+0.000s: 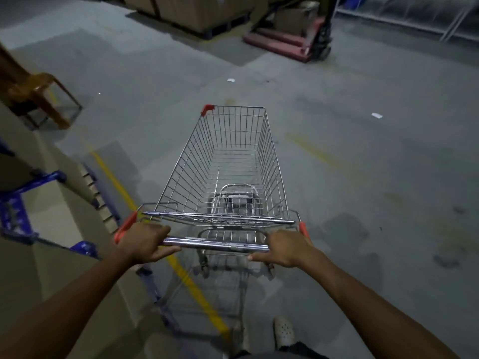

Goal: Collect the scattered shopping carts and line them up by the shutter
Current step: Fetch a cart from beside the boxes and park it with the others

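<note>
An empty wire shopping cart (233, 161) with red corner caps stands right in front of me, its basket pointing away across the grey floor. My left hand (145, 243) is closed around the left end of the cart's chrome handle bar (215, 244). At the bar's right end my right hand (285, 248) grips it too. No other cart and no shutter are in view.
Stacked cardboard boxes on blue racking (15, 213) line the left side, close to the cart. A brown plastic chair (39, 97) stands at far left. Ahead are palletised boxes (197, 14) and a red pallet jack (285, 40). A yellow floor line (114, 177) runs under the cart.
</note>
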